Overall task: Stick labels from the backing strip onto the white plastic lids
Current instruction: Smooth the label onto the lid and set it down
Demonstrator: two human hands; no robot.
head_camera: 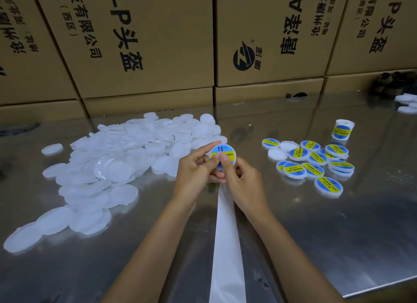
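Both hands meet over the steel table [316, 235] around one white plastic lid [230, 152] that bears a blue and yellow round label. My left hand [198, 167] grips the lid from the left, forefinger along its top rim. My right hand [243, 178] holds it from below, thumb pressing on the label's face. A white backing strip [226, 246] hangs from under my hands toward me. Whether either hand also pinches the strip is hidden.
A big heap of bare white lids [108, 165] covers the table's left. Several labelled lids [316, 165] lie grouped at the right, a label roll [341, 130] stands behind them. Cardboard boxes [146, 43] wall the back. More white lids [407, 104] lie far right.
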